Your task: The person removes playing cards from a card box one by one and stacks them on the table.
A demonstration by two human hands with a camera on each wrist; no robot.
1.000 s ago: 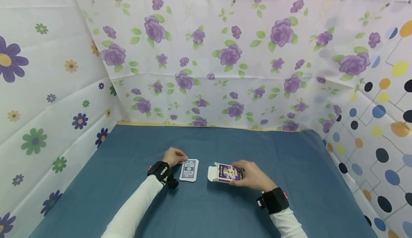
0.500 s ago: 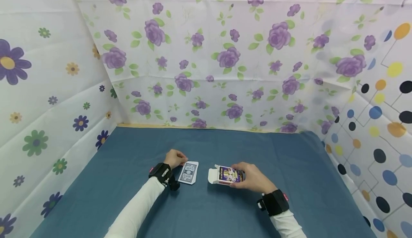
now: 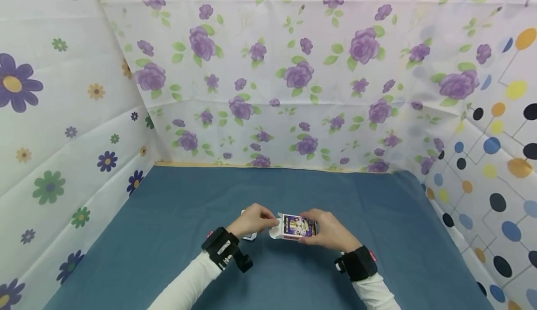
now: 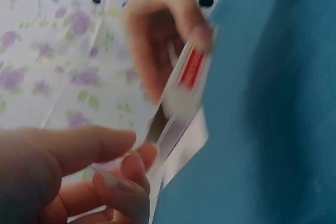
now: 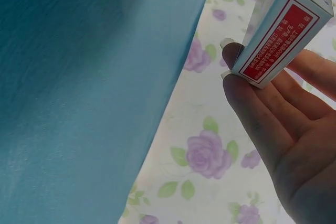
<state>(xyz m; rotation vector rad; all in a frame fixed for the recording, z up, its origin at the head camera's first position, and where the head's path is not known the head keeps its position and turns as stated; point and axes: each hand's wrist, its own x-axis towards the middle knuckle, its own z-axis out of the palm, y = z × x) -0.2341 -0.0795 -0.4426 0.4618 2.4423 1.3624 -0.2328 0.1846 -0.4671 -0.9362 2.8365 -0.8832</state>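
In the head view my right hand (image 3: 330, 230) grips a purple-and-yellow playing card box (image 3: 299, 226) by its right end, above the blue cloth. Its white flap (image 3: 274, 231) stands out to the left. The right wrist view has the box's red-printed narrow side (image 5: 281, 40), fingers beneath it. My left hand (image 3: 252, 220) is at the box's mouth; in the left wrist view its bent fingers (image 4: 126, 184) are right at the opening, with a gap between thumb and fingers. A stack of playing cards (image 3: 250, 237) lies on the cloth, mostly hidden behind the left hand.
A blue cloth (image 3: 361, 198) covers the table. Behind it hangs a white sheet with purple roses (image 3: 298, 74); patterned sheets (image 3: 501, 175) close off both sides. A black camera strap (image 3: 358, 261) circles each wrist.
My left hand has left the card stack's top corner and moved right to the box's open end. Half a second ago the stack was turned slightly. The right hand and box stay nearly still.
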